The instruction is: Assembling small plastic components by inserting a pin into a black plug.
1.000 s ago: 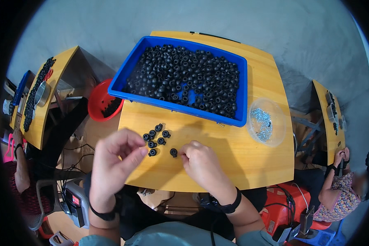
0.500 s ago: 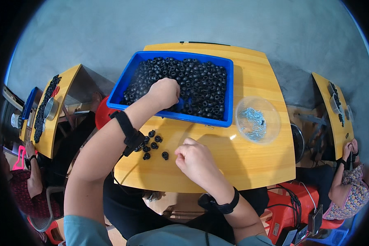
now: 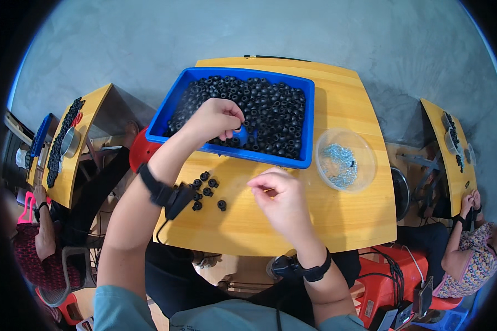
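Observation:
My left hand [image 3: 218, 117] is over the near edge of a blue plastic bin [image 3: 232, 154], its fingers pinched together. A small dark thing seems to show at the fingertips, too small to name. The bin holds a heap of small round black parts with holes [image 3: 276, 113]. Above the table to the right of several loose black parts [image 3: 207, 191] is my right hand [image 3: 281, 198], thumb and fingers closed in a pinch. Whatever it may hold is hidden. A clear round tub [image 3: 368, 160] with small shiny silver-blue pieces [image 3: 341, 163] stands beyond it to the right.
The yellow wooden table [image 3: 348, 220] has a rounded near edge. A red stool [image 3: 141, 149] is left of the bin, and another red stool [image 3: 406, 265] with cables and small boxes is at the right. People sit at side tables left and right.
My left hand has lifted slightly from the heap, its fingers now showing in a pinch. My right hand has moved a little right and up, toward the bin, and turned.

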Demonstrator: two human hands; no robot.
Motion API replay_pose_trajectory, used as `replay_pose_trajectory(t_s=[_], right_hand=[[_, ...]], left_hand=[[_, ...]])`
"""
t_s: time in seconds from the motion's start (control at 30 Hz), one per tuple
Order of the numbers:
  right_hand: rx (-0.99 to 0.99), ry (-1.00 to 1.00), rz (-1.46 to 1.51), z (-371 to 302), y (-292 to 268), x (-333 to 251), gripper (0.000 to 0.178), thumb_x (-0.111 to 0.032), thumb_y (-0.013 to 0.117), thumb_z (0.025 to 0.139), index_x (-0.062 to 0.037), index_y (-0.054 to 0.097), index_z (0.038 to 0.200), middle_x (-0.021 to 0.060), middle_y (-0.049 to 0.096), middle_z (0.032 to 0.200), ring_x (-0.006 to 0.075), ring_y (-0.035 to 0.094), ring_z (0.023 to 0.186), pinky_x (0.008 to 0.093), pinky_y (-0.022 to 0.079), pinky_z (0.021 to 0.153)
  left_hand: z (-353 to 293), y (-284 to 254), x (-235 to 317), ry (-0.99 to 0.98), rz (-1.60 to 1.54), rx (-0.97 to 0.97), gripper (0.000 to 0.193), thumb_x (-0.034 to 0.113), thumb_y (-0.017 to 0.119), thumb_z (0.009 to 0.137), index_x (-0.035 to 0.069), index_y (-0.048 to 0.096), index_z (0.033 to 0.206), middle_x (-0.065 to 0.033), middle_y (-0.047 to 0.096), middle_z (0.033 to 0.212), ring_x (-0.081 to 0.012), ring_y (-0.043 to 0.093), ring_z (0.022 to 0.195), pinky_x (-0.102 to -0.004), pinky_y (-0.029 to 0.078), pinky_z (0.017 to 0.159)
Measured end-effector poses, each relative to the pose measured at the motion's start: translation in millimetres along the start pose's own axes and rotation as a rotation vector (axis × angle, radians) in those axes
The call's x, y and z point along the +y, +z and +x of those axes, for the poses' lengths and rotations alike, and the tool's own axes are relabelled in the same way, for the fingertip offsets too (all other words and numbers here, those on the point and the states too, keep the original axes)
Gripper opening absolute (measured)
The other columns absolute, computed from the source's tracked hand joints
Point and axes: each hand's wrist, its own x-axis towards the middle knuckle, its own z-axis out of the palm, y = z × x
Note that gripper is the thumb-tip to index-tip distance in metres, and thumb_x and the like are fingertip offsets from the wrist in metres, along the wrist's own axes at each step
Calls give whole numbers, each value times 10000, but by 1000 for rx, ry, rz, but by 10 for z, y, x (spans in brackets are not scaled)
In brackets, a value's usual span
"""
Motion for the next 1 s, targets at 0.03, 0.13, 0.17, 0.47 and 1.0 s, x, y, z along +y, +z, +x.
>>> replay_pose_trajectory(t_s=[0.03, 0.13, 0.17, 0.47, 1.0], right_hand=[[-2, 3, -3, 17, -50, -26, 96, 52, 609, 730, 0, 646, 802, 80, 615, 791, 173, 613, 670, 253, 487, 579], [51, 25, 266, 33, -167, -169, 97, 57, 628, 763, 17, 653, 847, 54, 618, 844, 104, 594, 708, 205, 472, 598], [40, 31, 265, 18, -183, -193, 97, 57, 628, 763, 17, 653, 847, 54, 618, 844, 104, 594, 708, 205, 472, 598], [-83, -128, 458, -224, 87, -556, 117, 87, 648, 747, 27, 642, 848, 106, 630, 877, 152, 615, 755, 234, 489, 666], [-43, -534, -176, -127, 453, -425, 221, 7, 742, 628, -26, 662, 832, 88, 639, 847, 239, 609, 686, 300, 495, 592]], left_hand=[[-161, -3, 43, 11, -177, -50, 186, 55, 571, 718, -11, 610, 887, -102, 634, 758, -120, 579, 589, -240, 459, 520], [-759, 39, 29, -14, -703, -198, 185, 41, 593, 791, -20, 591, 966, -121, 642, 828, -135, 606, 644, -232, 478, 557], [-908, 119, -93, 24, -837, -232, 197, 85, 623, 815, -13, 597, 984, -135, 645, 856, -154, 625, 679, -246, 500, 584], [-1742, 580, -296, 78, -1357, -113, 217, 28, 629, 808, -11, 619, 1021, -139, 651, 903, -200, 641, 756, -301, 527, 681], [-1722, 579, -610, 83, -1355, 71, 213, -55, 622, 779, -15, 645, 987, -140, 654, 939, -196, 643, 792, -301, 523, 765]])
